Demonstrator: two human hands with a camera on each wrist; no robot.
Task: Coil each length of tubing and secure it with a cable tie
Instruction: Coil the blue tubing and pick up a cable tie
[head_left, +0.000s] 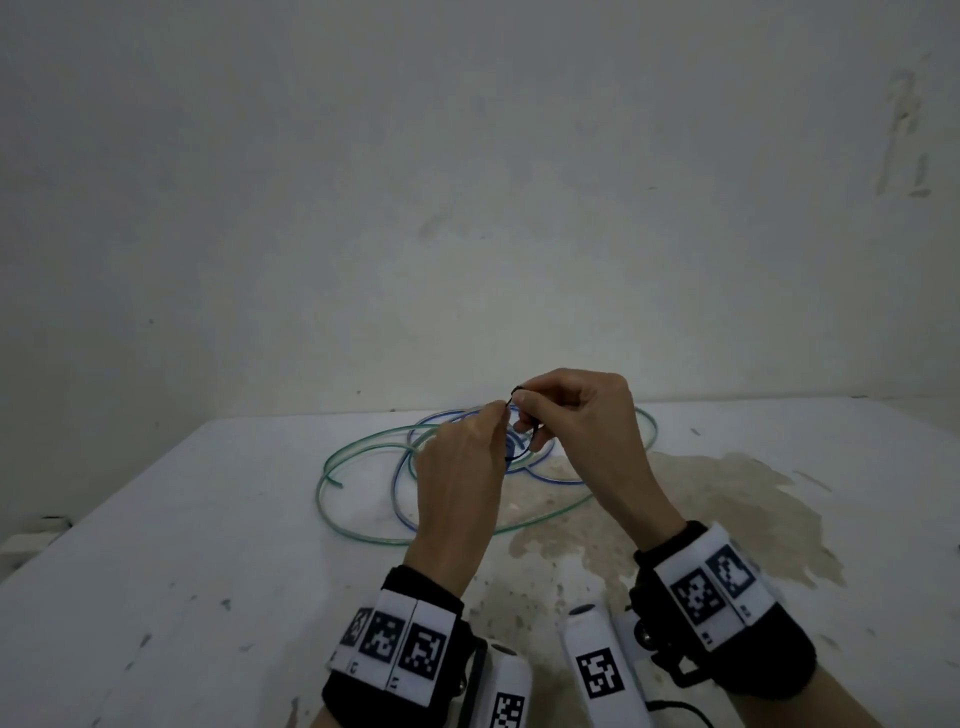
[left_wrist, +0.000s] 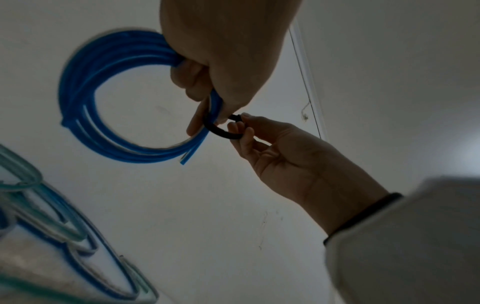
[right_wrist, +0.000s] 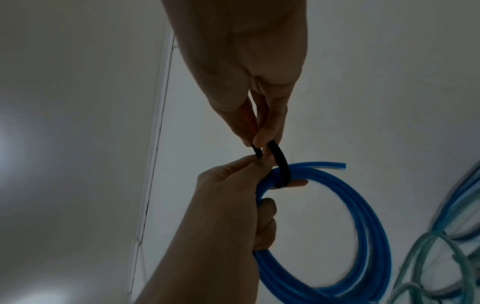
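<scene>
Black cable tie loops blue coil — crosswise.

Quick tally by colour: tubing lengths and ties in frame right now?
Blue tubing coil, gripped by the left hand: 1
Loose blue-striped clear tubing on the white table: 1
Loose green clear tubing on the table: 1
Black cable tie looped round the coil, in the right hand grip: 1
Total: 4

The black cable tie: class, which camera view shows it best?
Right wrist: the black cable tie loops clearly over the blue coil. The left wrist view shows its lower curve; in the head view the hands mostly hide it.
</scene>
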